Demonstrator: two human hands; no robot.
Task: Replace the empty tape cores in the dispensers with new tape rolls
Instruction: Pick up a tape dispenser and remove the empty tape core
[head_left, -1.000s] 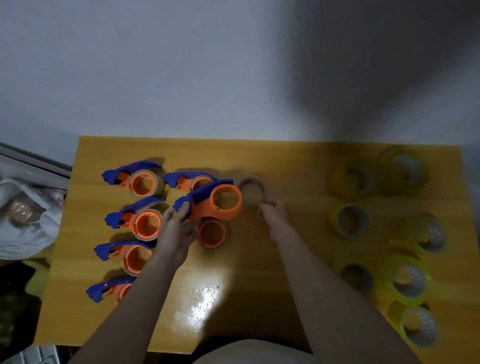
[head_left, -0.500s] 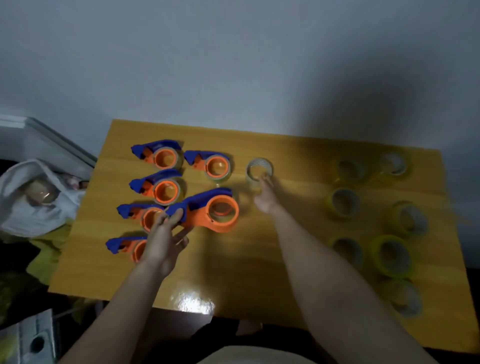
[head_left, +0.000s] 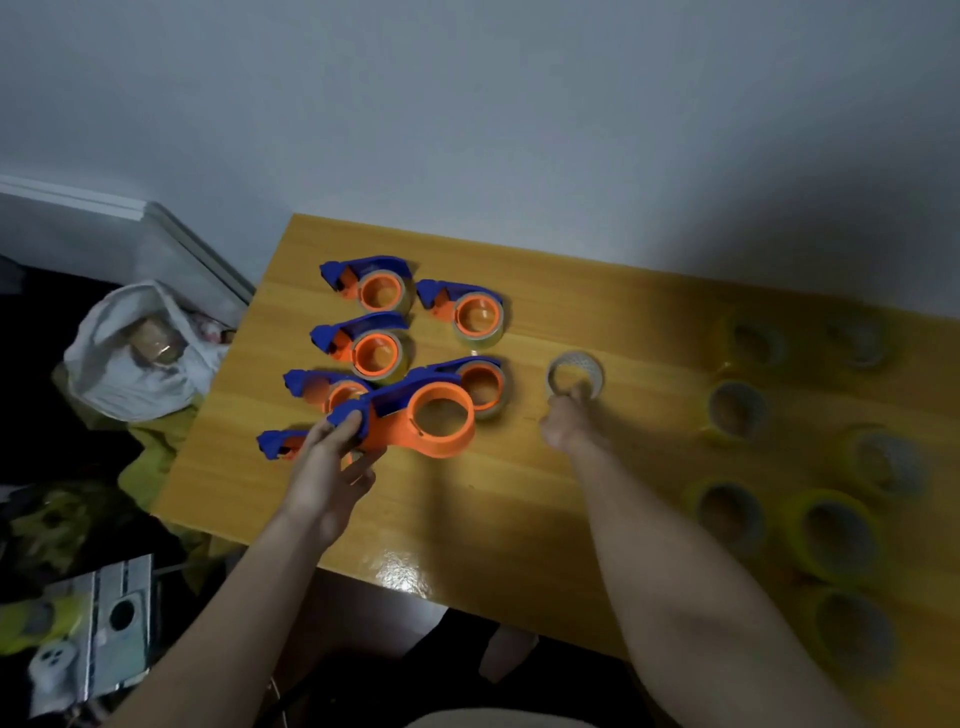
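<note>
My left hand grips the blue handle of an orange tape dispenser and holds it above the yellow wooden table; its round hub carries no roll. My right hand pinches the near rim of an empty grey tape core that lies on the table to the right of the dispensers. Several more orange and blue dispensers lie in rows at the table's left. Several yellow tape rolls lie on the right side.
A white bag with a jar in it sits on the floor left of the table. A grey box lies at the lower left. A wall rises behind the table's far edge.
The camera has swung so the table sits further right. My right hand has stayed at the grey core on the table. My left hand still holds the dispenser up.
</note>
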